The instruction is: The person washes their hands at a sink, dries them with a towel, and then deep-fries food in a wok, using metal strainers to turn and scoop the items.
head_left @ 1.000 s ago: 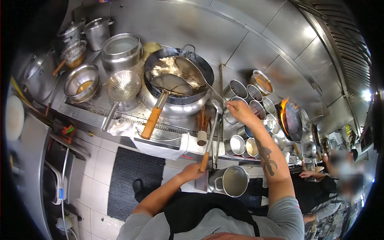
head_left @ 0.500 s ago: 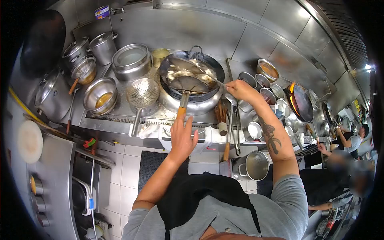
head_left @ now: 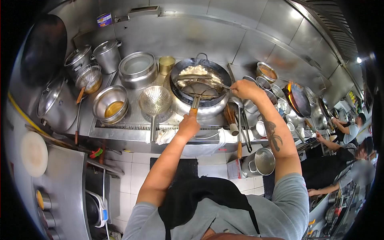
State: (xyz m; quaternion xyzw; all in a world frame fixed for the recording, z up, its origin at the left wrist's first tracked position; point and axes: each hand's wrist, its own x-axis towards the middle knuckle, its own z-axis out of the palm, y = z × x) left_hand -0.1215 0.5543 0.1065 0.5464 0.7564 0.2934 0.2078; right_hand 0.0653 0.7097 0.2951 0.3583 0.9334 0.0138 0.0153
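My left hand point(head_left: 189, 125) is closed round the wooden handle of a round mesh strainer point(head_left: 201, 89). The strainer's head lies over the near part of a dark wok point(head_left: 226, 73). My right hand point(head_left: 247, 89) grips the handle of a long metal cooking utensil point(head_left: 219, 84), which reaches leftward across the wok; I cannot make out whether its head is a ladle or a spatula. Pale food pieces point(head_left: 195, 71) sit in dark liquid at the far side of the wok, partly hidden by the utensil.
Left of the wok are a perforated ladle point(head_left: 155, 100), a steel bowl with brown liquid point(head_left: 111, 105) and a lidded pot point(head_left: 107, 52). A bamboo brush point(head_left: 231, 114) and tongs point(head_left: 246, 132) hang on the right. Flames rise beside another wok point(head_left: 301, 100). Co-workers point(head_left: 347, 158) stand farther right.
My left hand has closed round the strainer's handle, where its fingers were stretched out before. The utensil has shifted in the wok, and the pale food is bunched at the far side. The view has shifted.
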